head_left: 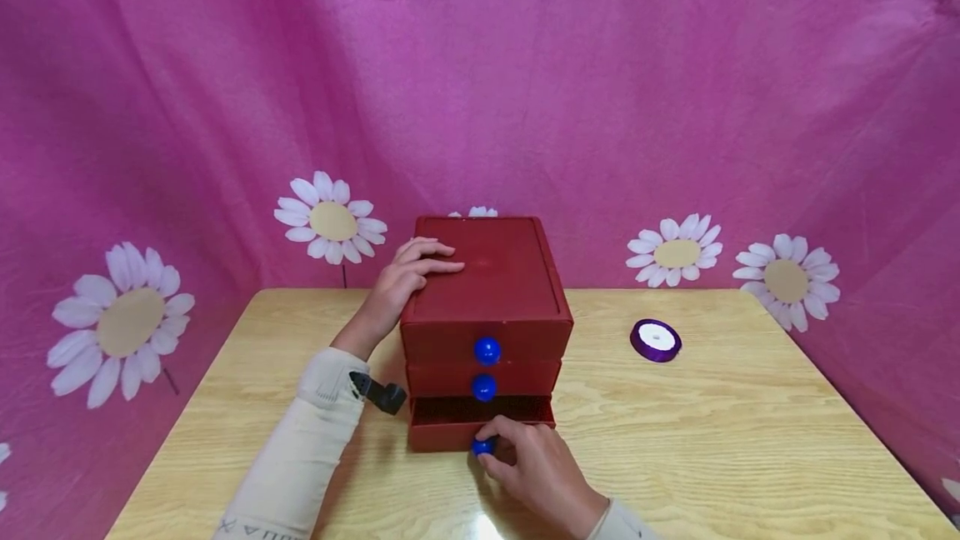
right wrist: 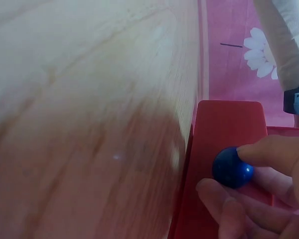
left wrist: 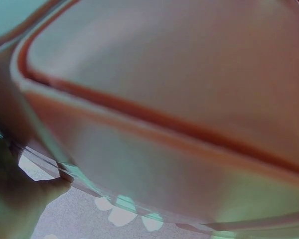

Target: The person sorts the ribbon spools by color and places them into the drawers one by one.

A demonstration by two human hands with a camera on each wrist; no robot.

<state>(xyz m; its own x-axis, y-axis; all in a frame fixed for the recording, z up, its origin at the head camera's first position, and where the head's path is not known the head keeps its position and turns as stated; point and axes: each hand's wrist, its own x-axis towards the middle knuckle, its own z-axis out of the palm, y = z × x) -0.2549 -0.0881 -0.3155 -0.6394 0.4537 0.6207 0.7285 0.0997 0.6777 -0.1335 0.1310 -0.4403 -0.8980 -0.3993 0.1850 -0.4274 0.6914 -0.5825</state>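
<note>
A small red drawer cabinet [head_left: 483,273] with three drawers stands on the wooden table, its front facing me. The bottom drawer [head_left: 442,438] is pulled partly out, and its dark inside shows behind the front panel. My right hand [head_left: 543,473] pinches the round blue knob [right wrist: 231,169] of that drawer between thumb and fingers. On the cabinet's top left edge rests my left hand [head_left: 397,286], fingers extended over the lid. Above, the upper knob [head_left: 487,351] and the middle knob [head_left: 483,387] sit on closed drawers. In the left wrist view the cabinet lid [left wrist: 189,64] appears large and blurred.
A spool of purple ribbon [head_left: 656,340] with a white centre lies on the table [head_left: 712,423] to the right of the cabinet. Behind the table hangs a pink cloth [head_left: 525,90] with white daisies. A black wrist camera [head_left: 381,394] sticks out from the left sleeve.
</note>
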